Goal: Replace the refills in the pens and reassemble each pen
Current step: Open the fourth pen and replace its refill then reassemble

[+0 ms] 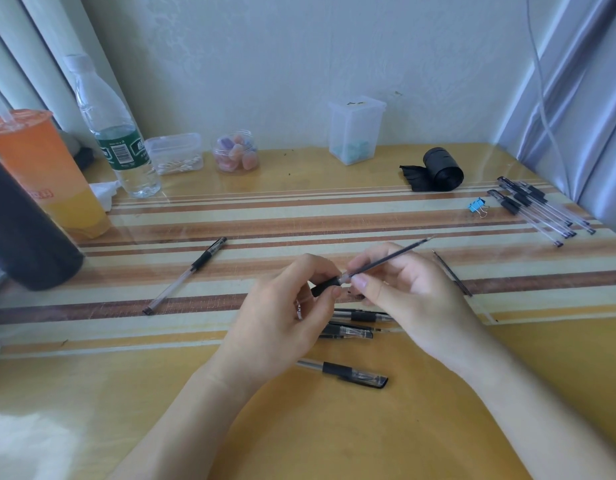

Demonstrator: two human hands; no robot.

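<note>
Far to the left of the left hand lies 1 pen alone. That hand pinches a pen barrel, and the right hand pinches a thin refill with its end in the barrel's mouth. I think the refill is being swapped; next it must slide straight, with no bending.
</note>
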